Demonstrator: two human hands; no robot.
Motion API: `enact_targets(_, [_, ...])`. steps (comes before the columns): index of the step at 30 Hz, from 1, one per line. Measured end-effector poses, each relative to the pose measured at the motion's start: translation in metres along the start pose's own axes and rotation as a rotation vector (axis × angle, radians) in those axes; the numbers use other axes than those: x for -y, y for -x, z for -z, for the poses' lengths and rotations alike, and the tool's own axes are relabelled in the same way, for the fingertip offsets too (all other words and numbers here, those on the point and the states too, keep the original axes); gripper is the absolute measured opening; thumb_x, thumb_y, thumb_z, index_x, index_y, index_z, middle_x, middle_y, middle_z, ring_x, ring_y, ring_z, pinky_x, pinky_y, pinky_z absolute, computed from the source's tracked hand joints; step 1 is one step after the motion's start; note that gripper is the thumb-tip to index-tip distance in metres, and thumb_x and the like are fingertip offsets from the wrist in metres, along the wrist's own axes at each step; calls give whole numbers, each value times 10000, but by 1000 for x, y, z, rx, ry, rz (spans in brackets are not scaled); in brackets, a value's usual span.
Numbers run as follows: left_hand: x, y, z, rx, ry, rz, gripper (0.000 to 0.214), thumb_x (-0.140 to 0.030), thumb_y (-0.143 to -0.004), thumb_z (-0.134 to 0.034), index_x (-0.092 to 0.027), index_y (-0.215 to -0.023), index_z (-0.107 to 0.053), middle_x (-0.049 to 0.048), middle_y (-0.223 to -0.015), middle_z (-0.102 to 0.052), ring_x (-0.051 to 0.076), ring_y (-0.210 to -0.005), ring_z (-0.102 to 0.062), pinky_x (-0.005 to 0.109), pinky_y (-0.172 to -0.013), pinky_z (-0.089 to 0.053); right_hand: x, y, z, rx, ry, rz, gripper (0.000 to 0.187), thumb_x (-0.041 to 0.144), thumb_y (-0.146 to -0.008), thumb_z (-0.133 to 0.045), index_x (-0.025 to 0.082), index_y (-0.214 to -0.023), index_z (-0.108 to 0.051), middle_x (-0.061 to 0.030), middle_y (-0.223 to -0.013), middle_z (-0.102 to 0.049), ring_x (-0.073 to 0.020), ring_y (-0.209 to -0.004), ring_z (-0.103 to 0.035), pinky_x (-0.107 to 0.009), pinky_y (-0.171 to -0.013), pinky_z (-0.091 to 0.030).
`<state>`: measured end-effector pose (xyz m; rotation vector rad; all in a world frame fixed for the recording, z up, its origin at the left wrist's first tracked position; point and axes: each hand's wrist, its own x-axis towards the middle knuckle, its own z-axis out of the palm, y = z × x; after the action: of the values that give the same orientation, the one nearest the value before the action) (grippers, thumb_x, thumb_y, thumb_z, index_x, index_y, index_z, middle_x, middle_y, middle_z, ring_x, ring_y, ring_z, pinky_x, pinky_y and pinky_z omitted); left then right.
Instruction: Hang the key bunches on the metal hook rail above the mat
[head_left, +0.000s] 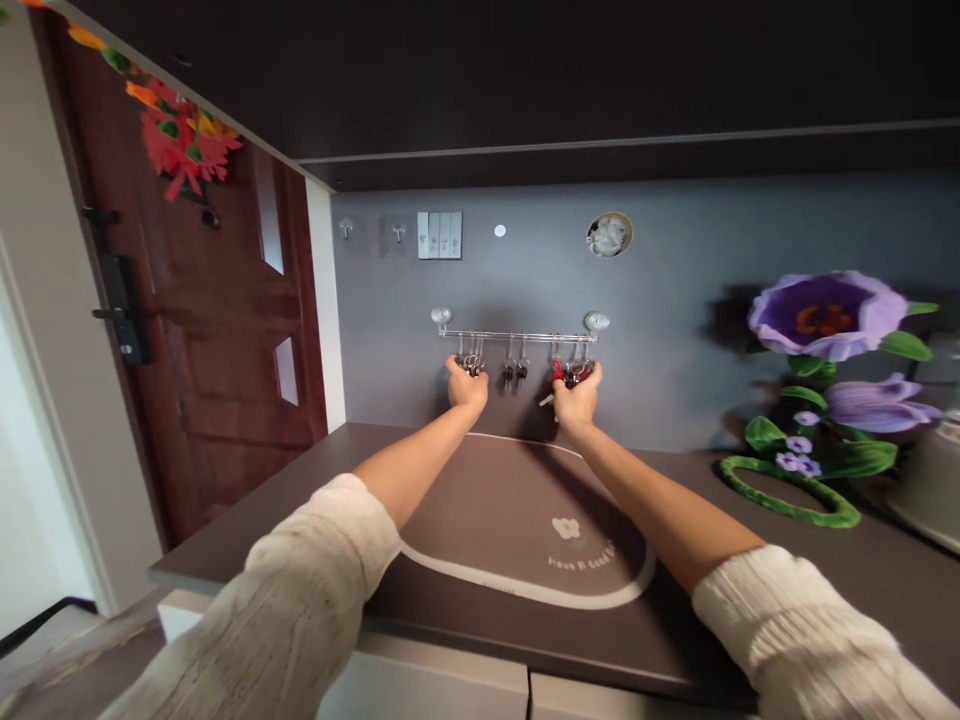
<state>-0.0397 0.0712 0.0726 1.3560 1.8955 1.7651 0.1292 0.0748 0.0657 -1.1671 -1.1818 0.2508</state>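
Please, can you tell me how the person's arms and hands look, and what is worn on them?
The left hand and the right hand wear no gloves. The forearms are bare up to the sleeves of a cream knitted sweater: the left sleeve and the right sleeve look thick and soft, with a ribbed texture.

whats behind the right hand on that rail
The right hand covers a key bunch on the chrome rail; a red fob shows beside it, but the covered keys can't be made out.
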Motion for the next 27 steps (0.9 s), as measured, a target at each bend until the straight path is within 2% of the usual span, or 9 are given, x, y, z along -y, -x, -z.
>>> enact_targets(7, [0,-16,36,55,-34,-161,561,-312,-650,-665,-219,-1147,-421,70,-1015,-624,188,-920,-584,270,-745,-412,12,-11,14,-14,-70,32,772,231,-667,-522,151,-1343,-159,-142,-1180,-493,-228,-996,-548,-361,-859,-449])
enact_targets(12, [-15,-28,54,163,-105,-204,609,-286,-555,-748,-182,-1092,-480,81,-913,-633,202,-846,-594,276,-697,-425,24,-22,17,-55,-27,110,738,199,-640,-539,159,-1311,-235,-119,-1119,-523,-221,-989,-536,-361,-860,-448])
enact_targets(15, [-30,-36,63,242,-180,-182,616,-259,-506,-777,-156,-1051,-509,76,-807,-629,209,-754,-600,280,-623,-438,35,-27,19,-7,-17,144,693,182,-629,-547,176,-1275,-295,-100,-1076,-538,-214,-956,-540,-357,-830,-456])
enact_targets(18, [-50,-43,69,275,-264,-177,537,-190,-457,-795,-167,-939,-559,47,-695,-617,204,-645,-594,291,-562,-439,46,-30,19,74,-15,147,660,169,-616,-565,189,-1239,-347,-90,-1051,-543,-218,-939,-538,-361,-816,-454])
enact_targets(22, [-77,-42,72,295,-242,-165,357,-101,-486,-768,-167,-786,-587,14,-518,-562,184,-518,-568,295,-505,-427,57,-34,16,104,-35,149,634,170,-611,-590,204,-1209,-383,-80,-1035,-545,-228,-964,-527,-369,-858,-425])
enact_targets(25, [-85,-35,72,371,-233,-179,387,-125,-500,-767,-158,-835,-577,-2,-520,-544,149,-480,-531,279,-489,-410,63,-33,17,116,-72,141,632,168,-620,-590,208,-1213,-377,-83,-1071,-531,-227,-994,-515,-363,-875,-415])
enact_targets(27, [-82,-30,73,407,-208,-216,465,-163,-513,-769,-155,-927,-557,-11,-555,-539,124,-472,-509,264,-491,-401,66,-28,21,133,-103,144,635,163,-623,-589,214,-1216,-369,-75,-1076,-528,-215,-980,-518,-358,-858,-426])
